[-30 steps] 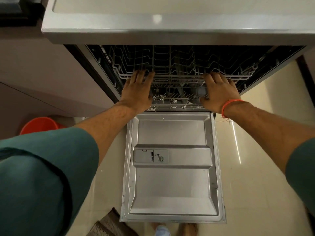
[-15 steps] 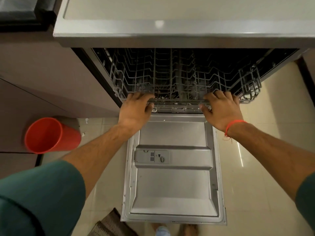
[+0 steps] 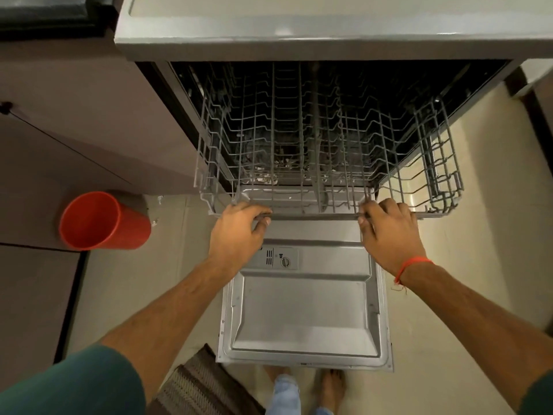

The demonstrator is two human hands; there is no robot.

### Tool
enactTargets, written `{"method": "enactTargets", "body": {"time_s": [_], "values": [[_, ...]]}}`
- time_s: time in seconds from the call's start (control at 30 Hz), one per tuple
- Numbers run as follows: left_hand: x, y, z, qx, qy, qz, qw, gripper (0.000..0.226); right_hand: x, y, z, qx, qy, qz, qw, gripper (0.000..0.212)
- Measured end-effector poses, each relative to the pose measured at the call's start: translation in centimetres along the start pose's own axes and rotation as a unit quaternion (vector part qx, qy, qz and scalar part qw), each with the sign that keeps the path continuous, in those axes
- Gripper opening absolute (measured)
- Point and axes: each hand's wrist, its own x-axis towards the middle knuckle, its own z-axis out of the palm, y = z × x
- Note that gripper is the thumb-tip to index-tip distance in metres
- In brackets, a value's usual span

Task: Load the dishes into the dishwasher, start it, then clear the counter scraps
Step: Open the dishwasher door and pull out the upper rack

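Note:
The dishwasher stands open, its steel door [image 3: 305, 319] folded flat toward me. An empty grey wire rack [image 3: 317, 151] is pulled partway out over the door. My left hand [image 3: 236, 235] grips the rack's front rail on the left. My right hand [image 3: 389, 232], with a red thread at the wrist, grips the same rail on the right. No dishes are in view.
A red bucket [image 3: 101, 220] stands on the floor left of the dishwasher, by brown cabinets [image 3: 74, 139]. A striped mat [image 3: 200, 387] lies at the door's near left corner. My bare feet [image 3: 329, 384] stand at the door's near edge. The grey countertop [image 3: 299, 34] runs above.
Both hands have drawn the wire rack out of the dishwasher toward me, so it now hangs over the open door. The view has shifted, and the bucket shows fully.

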Motion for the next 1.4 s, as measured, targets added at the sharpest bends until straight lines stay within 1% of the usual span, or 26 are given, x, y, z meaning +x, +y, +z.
{"method": "enactTargets", "body": {"time_s": [0.17, 0.3, 0.37, 0.5, 0.57, 0.6, 0.67, 0.73, 0.8, 0.9, 1.1, 1.17, 1.27, 1.4], "values": [[-0.5, 1.1, 0.0, -0.007, -0.002, -0.034, 0.999, 0.030, 0.0, -0.1, -0.4, -0.001, -0.008, 0.006, 1.000, 0.025], [-0.8, 1.6, -0.3, 0.004, 0.005, -0.044, 0.999, 0.025, 0.1, -0.5, -0.8, 0.010, -0.023, 0.019, 0.999, 0.023], [-1.1, 1.7, -0.6, 0.025, -0.010, -0.040, 0.999, 0.030, -0.2, -0.7, -1.0, 0.011, -0.034, 0.024, 0.999, 0.027], [-2.1, 2.2, -0.9, 0.060, -0.063, -0.029, 0.996, 0.048, -1.1, -1.0, -1.2, -0.012, -0.061, 0.011, 0.998, 0.044], [-2.4, 2.4, -1.0, 0.074, -0.071, -0.026, 0.994, 0.050, -1.3, -0.9, -1.5, -0.020, -0.073, 0.004, 0.997, 0.047], [-2.5, 2.5, -1.1, 0.081, -0.069, -0.027, 0.994, 0.049, -1.2, -0.8, -1.7, -0.020, -0.075, 0.003, 0.997, 0.046], [-2.3, 2.8, -1.4, 0.111, -0.056, -0.032, 0.992, 0.044, -0.7, -0.7, -2.0, -0.010, -0.066, 0.004, 0.998, 0.037], [-1.6, 3.2, -1.8, 0.151, -0.032, -0.035, 0.987, 0.034, 0.0, -0.6, -2.2, 0.005, -0.054, 0.005, 0.999, 0.025], [-0.8, 3.4, -2.1, 0.168, -0.011, -0.046, 0.985, 0.025, 0.6, -0.6, -2.1, 0.020, -0.047, -0.001, 0.999, 0.019], [0.6, 3.3, -2.4, 0.183, 0.003, -0.053, 0.982, 0.020, 1.5, -0.7, -1.6, 0.039, -0.027, -0.011, 0.999, 0.017], [2.3, 3.5, -2.9, 0.168, 0.016, -0.030, 0.985, 0.017, 3.1, -0.7, -2.1, 0.061, 0.010, -0.010, 0.998, 0.015], [1.7, 3.2, -2.9, 0.160, 0.029, -0.028, 0.986, 0.016, 2.6, -0.8, -2.1, 0.064, 0.003, -0.014, 0.998, 0.014], [0.2, 2.4, -2.5, 0.152, 0.019, -0.018, 0.988, 0.016, 1.0, -0.7, -1.9, 0.060, -0.018, -0.012, 0.998, 0.015], [-0.9, 2.6, -1.8, 0.145, 0.021, 0.001, 0.989, 0.017, 0.1, 0.5, -1.9, 0.069, -0.015, -0.006, 0.997, 0.015]]}}
